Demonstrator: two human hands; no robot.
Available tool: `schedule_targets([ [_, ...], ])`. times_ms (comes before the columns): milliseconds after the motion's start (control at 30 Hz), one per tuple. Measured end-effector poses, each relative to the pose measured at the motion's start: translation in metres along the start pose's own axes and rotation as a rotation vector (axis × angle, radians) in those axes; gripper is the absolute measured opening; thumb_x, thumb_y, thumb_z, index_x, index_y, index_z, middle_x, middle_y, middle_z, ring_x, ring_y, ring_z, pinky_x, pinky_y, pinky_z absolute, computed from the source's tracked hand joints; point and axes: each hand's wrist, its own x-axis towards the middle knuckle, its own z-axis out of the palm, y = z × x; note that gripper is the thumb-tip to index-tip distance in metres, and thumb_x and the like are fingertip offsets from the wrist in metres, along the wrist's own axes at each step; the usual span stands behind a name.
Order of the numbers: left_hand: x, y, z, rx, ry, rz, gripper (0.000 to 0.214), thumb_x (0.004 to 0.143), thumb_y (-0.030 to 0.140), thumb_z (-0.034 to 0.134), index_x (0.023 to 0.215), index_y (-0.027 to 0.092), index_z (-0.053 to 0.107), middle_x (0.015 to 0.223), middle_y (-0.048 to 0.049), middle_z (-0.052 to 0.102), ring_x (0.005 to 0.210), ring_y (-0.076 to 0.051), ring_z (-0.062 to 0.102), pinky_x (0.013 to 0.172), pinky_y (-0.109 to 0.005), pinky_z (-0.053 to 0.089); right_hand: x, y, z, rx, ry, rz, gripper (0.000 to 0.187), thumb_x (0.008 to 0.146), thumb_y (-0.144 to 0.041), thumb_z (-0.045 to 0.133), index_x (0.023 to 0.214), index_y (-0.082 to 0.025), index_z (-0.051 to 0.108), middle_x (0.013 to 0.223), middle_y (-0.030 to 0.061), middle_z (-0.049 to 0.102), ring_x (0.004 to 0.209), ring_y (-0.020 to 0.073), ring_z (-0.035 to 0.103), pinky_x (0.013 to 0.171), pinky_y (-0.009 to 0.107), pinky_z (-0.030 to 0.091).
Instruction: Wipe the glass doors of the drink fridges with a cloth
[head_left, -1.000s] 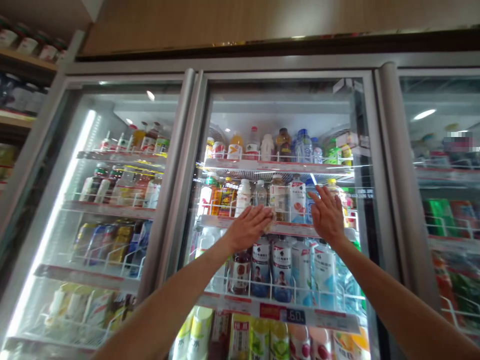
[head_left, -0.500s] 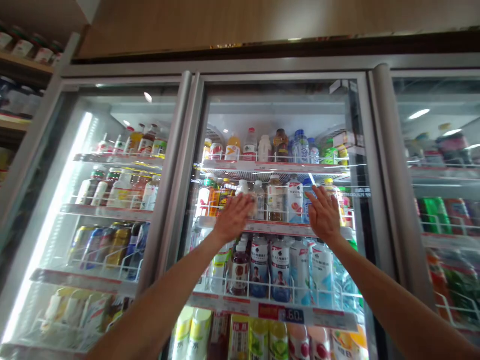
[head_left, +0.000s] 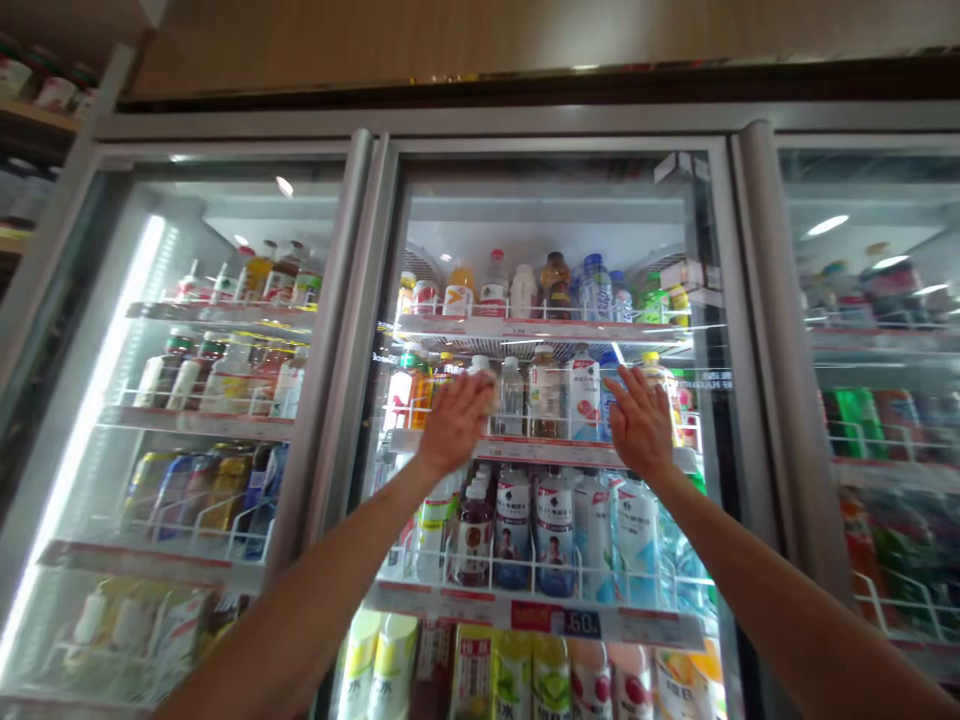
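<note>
My left hand (head_left: 452, 428) lies flat against the glass of the middle fridge door (head_left: 555, 215), fingers stretched out and close together, in front of the second shelf (head_left: 540, 452) of bottles. Anything under its palm is hidden. My right hand (head_left: 640, 425) presses flat on the same glass a little to the right, fingers spread, holding nothing. Behind the glass between the hands stand a clear bottle (head_left: 511, 397) and a pink-labelled bottle (head_left: 583, 396).
The left fridge door (head_left: 225, 200) and the right one (head_left: 877, 190) are shut, with grey vertical frames (head_left: 772, 400) between them. Drink bottles and cans fill several wire shelves. A price tag (head_left: 581, 623) hangs on a lower shelf. Store shelves (head_left: 37, 110) stand at far left.
My left hand has slid left and slightly up across the glass. A pale wad seen at its fingertips a second ago no longer shows. The right hand has barely moved.
</note>
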Motion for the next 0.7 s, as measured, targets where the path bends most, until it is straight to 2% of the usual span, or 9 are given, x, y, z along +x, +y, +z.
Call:
schedule_targets([
  [67, 0.007, -0.026, -0.004, 0.046, 0.115, -0.295, 0.043, 0.089, 0.029, 0.036, 0.128, 0.015, 0.046, 0.141, -0.0126, 0.038, 0.136, -0.026, 0.022, 0.108, -0.047, 0.024, 0.0, 0.0, 0.001, 0.003, -0.003, 0.003, 0.037, 0.088, -0.025, 0.037, 0.121, -0.023, 0.052, 0.137, 0.0053, 0.046, 0.132, 0.0182, 0.033, 0.109, 0.04, 0.023],
  [133, 0.013, -0.029, -0.004, 0.075, 0.164, -0.424, 0.044, 0.089, 0.029, 0.036, 0.128, 0.012, 0.045, 0.141, -0.0147, 0.036, 0.136, -0.028, 0.021, 0.107, -0.05, 0.025, 0.0, 0.0, 0.001, 0.003, -0.004, 0.005, 0.037, 0.088, -0.025, 0.037, 0.121, -0.023, 0.052, 0.137, 0.0054, 0.046, 0.132, 0.0182, 0.033, 0.109, 0.04, 0.023],
  [200, 0.012, -0.006, 0.0, 0.071, 0.11, -0.291, 0.043, 0.089, 0.028, 0.036, 0.128, 0.015, 0.045, 0.142, -0.0117, 0.036, 0.136, -0.027, 0.02, 0.108, -0.049, 0.024, 0.0, 0.0, 0.001, 0.002, -0.002, 0.003, 0.036, 0.088, -0.026, 0.037, 0.119, -0.022, 0.054, 0.136, 0.0062, 0.047, 0.132, 0.0187, 0.034, 0.108, 0.04, 0.024],
  [300, -0.001, 0.035, 0.006, 0.012, -0.053, 0.188, 0.041, 0.089, 0.028, 0.037, 0.129, 0.023, 0.044, 0.142, -0.0029, 0.037, 0.137, -0.021, 0.018, 0.111, -0.043, 0.021, 0.001, 0.001, 0.0, 0.017, 0.003, 0.004, 0.035, 0.088, -0.026, 0.036, 0.117, -0.022, 0.055, 0.134, 0.0065, 0.049, 0.13, 0.0191, 0.037, 0.107, 0.04, 0.026],
  [367, -0.01, 0.035, 0.005, -0.012, -0.11, 0.334, 0.041, 0.089, 0.029, 0.038, 0.131, 0.026, 0.043, 0.141, -0.0003, 0.039, 0.137, -0.018, 0.019, 0.112, -0.04, 0.02, 0.001, 0.002, 0.0, 0.03, 0.0, 0.01, 0.035, 0.088, -0.026, 0.036, 0.118, -0.023, 0.055, 0.133, 0.0059, 0.05, 0.13, 0.0189, 0.037, 0.107, 0.04, 0.026],
  [433, -0.015, 0.009, 0.0, -0.001, -0.063, 0.18, 0.042, 0.09, 0.028, 0.036, 0.131, 0.024, 0.043, 0.141, -0.0031, 0.04, 0.137, -0.018, 0.02, 0.111, -0.04, 0.022, 0.0, 0.003, 0.001, 0.032, -0.009, 0.014, 0.036, 0.088, -0.026, 0.036, 0.119, -0.023, 0.054, 0.134, 0.0051, 0.049, 0.13, 0.0187, 0.036, 0.107, 0.04, 0.025],
  [567, -0.007, -0.041, -0.006, 0.074, 0.209, -0.439, 0.045, 0.09, 0.032, 0.033, 0.131, 0.016, 0.042, 0.141, -0.0135, 0.036, 0.136, -0.026, 0.021, 0.107, -0.05, 0.024, -0.001, 0.002, 0.002, 0.011, 0.002, 0.018, 0.035, 0.087, -0.026, 0.037, 0.119, -0.023, 0.054, 0.135, 0.0052, 0.048, 0.131, 0.0188, 0.035, 0.107, 0.04, 0.025],
  [633, -0.005, -0.029, -0.002, 0.08, 0.227, -0.473, 0.045, 0.09, 0.032, 0.033, 0.131, 0.015, 0.043, 0.142, -0.0141, 0.035, 0.137, -0.027, 0.018, 0.107, -0.051, 0.024, 0.0, 0.001, 0.002, 0.006, 0.006, 0.015, 0.035, 0.088, -0.026, 0.037, 0.117, -0.022, 0.054, 0.135, 0.006, 0.048, 0.131, 0.0189, 0.035, 0.107, 0.04, 0.025],
  [700, -0.009, 0.001, 0.003, 0.053, 0.127, -0.244, 0.043, 0.09, 0.029, 0.035, 0.13, 0.016, 0.044, 0.142, -0.0108, 0.036, 0.138, -0.025, 0.015, 0.109, -0.048, 0.023, 0.0, 0.001, 0.001, 0.01, 0.009, 0.007, 0.034, 0.088, -0.026, 0.037, 0.116, -0.021, 0.055, 0.133, 0.0068, 0.05, 0.131, 0.0191, 0.036, 0.107, 0.04, 0.026],
])
